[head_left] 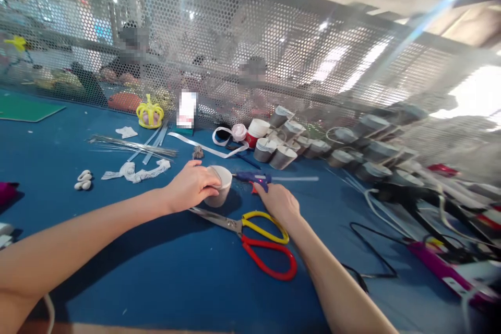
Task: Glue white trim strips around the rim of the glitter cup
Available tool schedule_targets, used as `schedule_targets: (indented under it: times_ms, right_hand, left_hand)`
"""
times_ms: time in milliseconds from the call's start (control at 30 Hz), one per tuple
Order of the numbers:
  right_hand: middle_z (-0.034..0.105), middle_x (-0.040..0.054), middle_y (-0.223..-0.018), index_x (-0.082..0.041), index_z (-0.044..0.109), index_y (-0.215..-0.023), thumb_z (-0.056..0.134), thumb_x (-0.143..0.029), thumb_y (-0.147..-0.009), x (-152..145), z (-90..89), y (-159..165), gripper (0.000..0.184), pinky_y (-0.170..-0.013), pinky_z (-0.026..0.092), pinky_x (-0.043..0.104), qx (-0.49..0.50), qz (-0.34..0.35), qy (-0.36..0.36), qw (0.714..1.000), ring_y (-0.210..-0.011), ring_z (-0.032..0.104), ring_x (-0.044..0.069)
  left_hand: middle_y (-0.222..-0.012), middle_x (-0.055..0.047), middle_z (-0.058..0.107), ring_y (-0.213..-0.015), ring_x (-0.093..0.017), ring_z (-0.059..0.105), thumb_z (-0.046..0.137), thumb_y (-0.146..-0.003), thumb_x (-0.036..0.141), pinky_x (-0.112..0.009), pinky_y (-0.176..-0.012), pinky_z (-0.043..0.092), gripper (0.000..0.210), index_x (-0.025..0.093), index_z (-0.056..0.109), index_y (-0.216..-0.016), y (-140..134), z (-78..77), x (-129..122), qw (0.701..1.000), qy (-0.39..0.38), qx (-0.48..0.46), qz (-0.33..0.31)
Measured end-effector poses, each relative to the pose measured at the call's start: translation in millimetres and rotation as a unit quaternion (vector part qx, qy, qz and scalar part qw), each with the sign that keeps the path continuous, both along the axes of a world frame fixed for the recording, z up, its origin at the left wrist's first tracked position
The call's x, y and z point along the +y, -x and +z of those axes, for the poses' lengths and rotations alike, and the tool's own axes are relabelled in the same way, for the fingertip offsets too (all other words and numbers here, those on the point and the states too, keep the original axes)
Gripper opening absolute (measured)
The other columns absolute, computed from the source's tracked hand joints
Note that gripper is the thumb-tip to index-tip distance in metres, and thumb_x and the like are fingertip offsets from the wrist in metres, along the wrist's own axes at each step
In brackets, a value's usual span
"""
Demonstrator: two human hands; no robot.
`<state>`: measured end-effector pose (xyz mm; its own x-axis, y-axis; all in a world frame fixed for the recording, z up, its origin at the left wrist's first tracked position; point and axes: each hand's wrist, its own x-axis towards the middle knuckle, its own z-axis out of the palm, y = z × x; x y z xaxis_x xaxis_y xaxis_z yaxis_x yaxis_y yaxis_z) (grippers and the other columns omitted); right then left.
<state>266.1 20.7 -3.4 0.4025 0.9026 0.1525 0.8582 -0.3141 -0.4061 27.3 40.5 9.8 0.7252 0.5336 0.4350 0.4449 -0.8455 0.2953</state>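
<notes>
Clamping left hand (191, 186) fingers on a white cup (219, 198). At its three o'clock, gripping a blue glue gun (251, 177) with right hand (282, 202) fingers.

Near tabletop (176, 282) open, scissors (238, 226) blocking beyond

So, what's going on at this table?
A person has both bare hands at work over a blue table. The left hand grips a small pale cup by its side, and the right hand holds a blue glue gun, its nozzle pointing towards the cup; whether they touch is hard to tell. Scissors with one yellow and one red handle lie just in front, and more grey cups are grouped behind to the right.
</notes>
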Motion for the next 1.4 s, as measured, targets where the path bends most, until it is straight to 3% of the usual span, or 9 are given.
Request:
schedule_targets:
  times_ms: [100, 233, 400, 500, 633, 767, 867, 1067, 1400]
  right_hand:
    - [0.058, 0.0174, -0.086, -0.015, 0.059, -0.062, 0.052, -0.038, -0.070, -8.2, 13.9, 14.3, 0.025, -0.077, 0.037, 0.041, -0.061, 0.019, -0.039, 0.997, -0.094, 0.050, 0.031]
    - [0.056, 0.0099, -0.095, -0.016, 0.063, -0.077, 0.039, -0.037, -0.079, -14.7, 33.8, 47.8, 0.032, -0.078, 0.039, 0.030, -0.001, 0.221, -0.132, 0.966, -0.090, 0.052, 0.020]
    - [0.055, 0.0103, -0.106, -0.016, 0.065, -0.063, 0.043, -0.034, -0.078, -7.5, 38.9, 81.6, 0.032, -0.088, 0.032, 0.033, 0.117, 0.339, -0.034, 0.933, -0.106, 0.044, 0.022]
    - [0.056, 0.0088, -0.105, -0.016, 0.062, -0.060, 0.050, -0.028, -0.073, -6.2, 38.6, 82.6, 0.021, -0.086, 0.034, 0.032, 0.248, 0.314, -0.016, 0.916, -0.103, 0.048, 0.020]
    - [0.055, 0.0060, -0.108, -0.017, 0.061, -0.064, 0.054, -0.030, -0.070, -14.6, 41.0, 72.0, 0.016, -0.083, 0.036, 0.030, 0.375, 0.243, -0.113, 0.887, -0.098, 0.050, 0.018]
    - [0.058, 0.0054, -0.099, -0.017, 0.060, -0.063, 0.057, -0.032, -0.068, -26.8, 38.9, 64.5, 0.016, -0.076, 0.038, 0.028, 0.371, 0.214, -0.177, 0.886, -0.092, 0.052, 0.017]
    - [0.059, 0.0040, -0.093, -0.017, 0.058, -0.061, 0.058, -0.030, -0.068, -33.0, 33.2, 62.1, 0.014, -0.071, 0.038, 0.026, 0.358, 0.212, -0.213, 0.884, -0.086, 0.052, 0.015]
    - [0.059, 0.0026, -0.089, -0.017, 0.056, -0.063, 0.056, -0.030, -0.070, -38.2, 26.0, 60.5, 0.015, -0.065, 0.038, 0.024, 0.344, 0.196, -0.221, 0.891, -0.071, 0.050, 0.011]
    - [0.060, 0.0032, -0.087, -0.017, 0.058, -0.068, 0.056, -0.033, -0.071, -39.3, 21.7, 58.9, 0.016, -0.071, 0.039, 0.026, 0.361, 0.195, -0.196, 0.891, -0.076, 0.052, 0.012]
  left_hand:
    - [-0.078, -0.004, 0.065, -0.080, -0.016, 0.056, 0.049, -0.077, 0.021, -0.039, -0.090, 0.024, 0.012, 0.018, 0.061, -0.079, 0.0, 1.2, -1.4, 0.999, -0.034, 0.012, -0.009]
    - [-0.080, -0.005, 0.066, -0.082, -0.017, 0.056, 0.047, -0.078, 0.020, -0.041, -0.090, 0.023, 0.015, 0.017, 0.062, -0.079, -0.8, 0.5, -3.9, 0.997, -0.069, 0.040, -0.018]
    - [-0.087, -0.005, 0.066, -0.091, -0.019, 0.054, 0.043, -0.080, 0.020, -0.043, -0.093, 0.021, 0.018, 0.017, 0.060, -0.084, -1.2, -3.9, -4.9, 0.994, -0.096, 0.039, -0.037]
    - [-0.084, -0.005, 0.067, -0.088, -0.019, 0.055, 0.044, -0.080, 0.019, -0.044, -0.093, 0.022, 0.018, 0.017, 0.061, -0.081, -1.2, -1.2, -3.5, 0.996, -0.075, 0.036, -0.033]
    - [-0.080, -0.006, 0.066, -0.078, -0.019, 0.058, 0.051, -0.074, 0.020, -0.037, -0.082, 0.035, 0.014, 0.014, 0.062, -0.081, 0.0, 8.3, -0.6, 0.999, 0.035, -0.002, -0.006]
    - [-0.084, -0.004, 0.066, -0.078, -0.016, 0.058, 0.050, -0.074, 0.023, -0.025, -0.070, 0.041, 0.018, 0.013, 0.062, -0.084, 1.5, 13.9, -1.3, 0.972, 0.218, -0.090, -0.007]
    - [-0.081, -0.003, 0.065, -0.077, -0.015, 0.057, 0.052, -0.072, 0.024, -0.024, -0.071, 0.041, 0.019, 0.012, 0.062, -0.084, 1.2, 15.6, -3.5, 0.948, 0.291, -0.131, -0.014]
    - [-0.075, -0.002, 0.063, -0.072, -0.013, 0.055, 0.056, -0.069, 0.023, -0.024, -0.071, 0.041, 0.017, 0.012, 0.062, -0.080, 0.1, 18.1, -4.8, 0.924, 0.344, -0.165, -0.034]
    - [-0.072, -0.001, 0.061, -0.067, -0.010, 0.053, 0.058, -0.067, 0.023, -0.021, -0.066, 0.042, 0.016, 0.011, 0.060, -0.078, 2.2, 20.6, -6.8, 0.890, 0.407, -0.192, -0.073]
